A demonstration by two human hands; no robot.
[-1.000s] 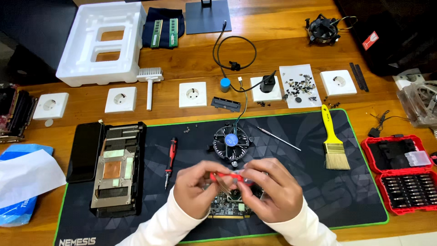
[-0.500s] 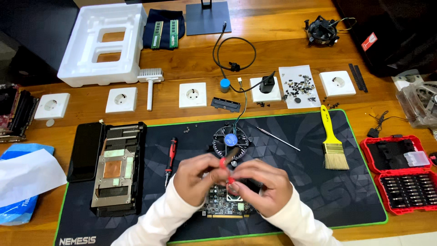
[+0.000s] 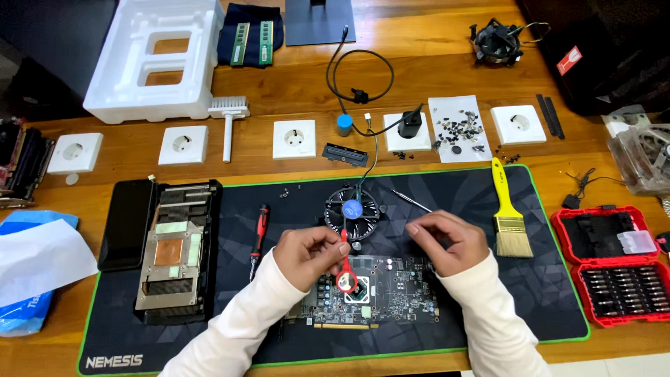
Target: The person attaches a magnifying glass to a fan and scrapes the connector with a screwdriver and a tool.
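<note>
A graphics card circuit board point(image 3: 398, 297) lies on the dark mat, with a bare silver chip point(image 3: 359, 291) near its middle. My left hand point(image 3: 307, 255) pinches a small red spatula point(image 3: 345, 269), whose round end rests at the chip's left edge. Just above the board's right part hovers my right hand point(image 3: 447, 241), its fingers curled together with nothing visible in them. A round black fan with a blue hub point(image 3: 352, 209) sits just beyond the board, between my hands.
A heat sink with a copper plate point(image 3: 171, 251) and a red screwdriver point(image 3: 259, 230) lie at the left. A yellow brush point(image 3: 506, 209) and a red bit case point(image 3: 614, 272) are at the right. White wall sockets point(image 3: 293, 138), a screw sheet point(image 3: 457, 129) and white foam point(image 3: 153, 56) line the back.
Both hands held the red spatula close together over the board. Now my right hand has let go and moved right, while my left hand holds the spatula upright on the chip.
</note>
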